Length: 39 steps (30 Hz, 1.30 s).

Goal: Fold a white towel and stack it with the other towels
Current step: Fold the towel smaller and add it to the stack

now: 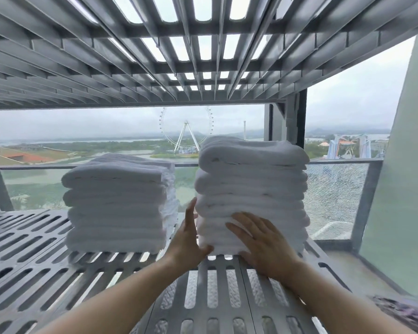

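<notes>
Two stacks of folded white towels stand on a grey slotted metal shelf (34, 242). The right stack (251, 184) is taller than the left stack (116, 203). My left hand (187, 237) lies flat against the left side of the right stack, fingers straight and pointing up, thumb under its lower front corner. My right hand (263, 242) presses flat on the front of the same stack, low down, fingers spread over the bottom towels. No loose towel is in view.
Another slotted metal shelf (203, 56) hangs close overhead. Behind the stacks runs a glass railing (336, 201) with an open view beyond. A grey post (287, 121) stands behind the right stack. A narrow gap separates the two stacks.
</notes>
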Available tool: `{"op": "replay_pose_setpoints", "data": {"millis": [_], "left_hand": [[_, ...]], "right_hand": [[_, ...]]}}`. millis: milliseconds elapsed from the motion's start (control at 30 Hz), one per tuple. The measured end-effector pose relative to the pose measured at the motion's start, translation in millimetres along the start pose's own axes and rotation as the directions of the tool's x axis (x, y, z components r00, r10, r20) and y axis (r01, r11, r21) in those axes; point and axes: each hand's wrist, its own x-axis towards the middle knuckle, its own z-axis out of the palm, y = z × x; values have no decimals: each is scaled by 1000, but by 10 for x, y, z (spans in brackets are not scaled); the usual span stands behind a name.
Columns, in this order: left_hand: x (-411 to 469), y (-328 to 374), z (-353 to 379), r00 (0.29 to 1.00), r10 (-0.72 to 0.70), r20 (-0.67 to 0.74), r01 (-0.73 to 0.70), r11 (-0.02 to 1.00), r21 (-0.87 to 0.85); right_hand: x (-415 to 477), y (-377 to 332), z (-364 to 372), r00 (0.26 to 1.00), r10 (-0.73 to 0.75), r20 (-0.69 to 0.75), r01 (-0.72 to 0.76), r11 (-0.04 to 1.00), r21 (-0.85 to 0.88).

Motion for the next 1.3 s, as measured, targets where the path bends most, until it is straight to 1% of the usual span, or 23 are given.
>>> {"op": "replay_pose_setpoints", "data": {"millis": [67, 167, 267, 333, 400, 467, 500, 533, 567, 600, 633, 667, 700, 767, 867, 967, 1100, 1200, 1300], "left_hand": [[-39, 15, 52, 1000, -6, -16, 6, 1000, -2], [-66, 18, 116, 998, -1, -64, 2, 1000, 14], [-35, 25, 93, 994, -9, -107, 12, 1000, 28], [-28, 35, 83, 992, -20, -123, 27, 998, 59], [-55, 39, 102, 992, -10, -128, 22, 995, 96], [-109, 88, 109, 989, 45, -144, -20, 985, 174], [-137, 120, 102, 978, 130, -165, -79, 955, 284], [-151, 151, 100, 958, 235, -166, -147, 895, 421], [-163, 187, 99, 940, 323, -115, -205, 799, 566], [-160, 217, 103, 925, 376, -51, -236, 676, 698], [-152, 237, 112, 924, 383, 5, -243, 577, 780], [-138, 246, 122, 924, 379, 40, -246, 514, 822], [-126, 249, 127, 932, 359, 58, -241, 490, 838], [-109, 240, 145, 938, 339, 70, -234, 473, 850], [-94, 193, 164, 915, 399, 64, -269, 482, 834], [-97, 185, 166, 901, 433, 38, -270, 489, 830], [-100, 184, 165, 907, 419, 35, -260, 494, 830], [-104, 166, 176, 911, 410, 39, -257, 491, 833], [-44, 184, 173, 877, 479, -30, -236, 484, 843]], "right_hand": [[-19, 42, -9, 999, 32, -3, -32, 999, 11], [-38, 49, 1, 998, 55, 39, -55, 998, 0], [-37, 44, 9, 990, 109, 86, -110, 994, 5], [-27, 46, -6, 981, 159, 113, -160, 987, 2], [-33, 54, -22, 977, 178, 115, -180, 984, 11], [-63, 72, -56, 976, 194, 101, -196, 980, 14], [-74, 83, -76, 973, 217, 83, -218, 976, 4], [-83, 89, -95, 967, 247, 62, -247, 969, -9], [-88, 92, -104, 959, 279, 44, -278, 960, -20], [-92, 90, -109, 952, 304, 29, -304, 952, -32], [-96, 87, -110, 946, 323, 18, -322, 946, -44], [-100, 88, -109, 942, 337, 9, -336, 941, -50], [-110, 95, -104, 938, 348, 6, -347, 936, -52], [-126, 131, -93, 928, 372, 5, -371, 927, -55], [-127, 168, -86, 902, 433, -5, -433, 901, -28], [-118, 150, -105, 892, 452, -9, -452, 891, -43], [-120, 141, -138, 877, 480, -7, -480, 877, -14], [-119, 175, -149, 855, 513, -67, -512, 858, 35], [-109, 234, -134, 854, 501, -138, -506, 863, 2]]}}
